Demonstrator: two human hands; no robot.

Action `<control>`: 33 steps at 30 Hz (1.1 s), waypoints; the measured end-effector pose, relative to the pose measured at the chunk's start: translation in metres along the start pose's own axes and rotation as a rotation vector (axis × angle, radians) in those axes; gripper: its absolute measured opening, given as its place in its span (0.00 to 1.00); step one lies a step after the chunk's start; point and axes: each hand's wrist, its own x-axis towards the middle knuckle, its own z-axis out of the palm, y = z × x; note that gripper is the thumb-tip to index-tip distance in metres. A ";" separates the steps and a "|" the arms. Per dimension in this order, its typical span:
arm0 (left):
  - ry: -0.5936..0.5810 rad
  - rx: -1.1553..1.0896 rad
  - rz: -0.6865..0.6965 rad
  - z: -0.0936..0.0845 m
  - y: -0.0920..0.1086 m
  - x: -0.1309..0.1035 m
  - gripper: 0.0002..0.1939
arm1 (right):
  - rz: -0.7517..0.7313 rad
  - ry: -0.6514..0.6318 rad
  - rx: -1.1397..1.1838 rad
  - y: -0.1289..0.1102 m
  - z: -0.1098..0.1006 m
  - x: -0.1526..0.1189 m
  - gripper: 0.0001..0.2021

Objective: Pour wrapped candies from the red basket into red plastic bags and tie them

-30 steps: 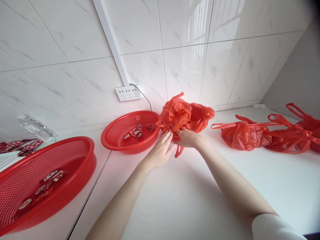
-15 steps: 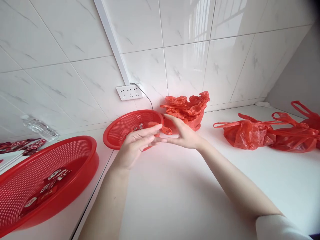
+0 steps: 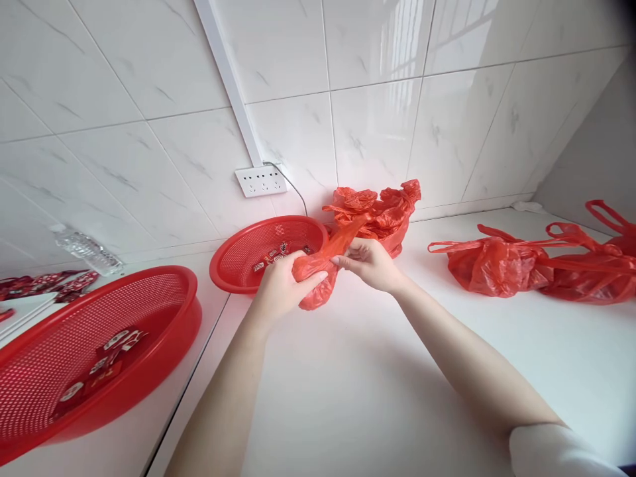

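Between my hands is a red plastic bag (image 3: pixel 320 281), bunched up, its upper part slanting up to the right. My left hand (image 3: pixel 285 288) is closed around its left side, thumb across the front. With thumb and fingers my right hand (image 3: pixel 370 264) pinches the bag's right edge. Just behind my left hand, a round red basket (image 3: pixel 233 246) holds several small printed packets (image 3: pixel 283 248). Beyond my right hand lies a heap of crumpled red plastic bags (image 3: pixel 390 215) against the wall; the held bag overlaps it in view.
A larger red basket (image 3: pixel 183 308) with dark red packets (image 3: pixel 106 361) stands at the left. Behind it lie a clear plastic bottle (image 3: pixel 89 248) and patterned red packets (image 3: pixel 44 285). Several filled, tied red bags (image 3: pixel 501 265) sit at the right. A socket strip (image 3: pixel 261 180) is on the tiled wall.
My hands were spread and near each other, with a red bag partly hidden behind them. Now both grip the bag, which is lifted into plain view. The camera view has shifted slightly.
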 end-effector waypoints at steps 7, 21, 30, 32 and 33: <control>-0.176 0.003 0.016 -0.014 -0.002 -0.002 0.21 | 0.226 0.230 -0.046 -0.002 -0.032 0.004 0.06; -0.470 0.244 0.238 -0.013 -0.001 -0.007 0.12 | 0.222 0.469 -0.760 -0.015 -0.076 -0.010 0.20; -0.465 0.292 0.271 -0.006 -0.007 -0.007 0.10 | -0.115 0.049 -0.894 -0.080 -0.057 -0.047 0.14; -0.449 0.275 0.267 -0.005 -0.005 -0.008 0.10 | -0.229 0.018 -0.823 -0.090 -0.047 -0.049 0.11; -0.436 0.271 0.262 -0.004 -0.003 -0.009 0.10 | -0.256 -0.002 -0.787 -0.091 -0.042 -0.049 0.10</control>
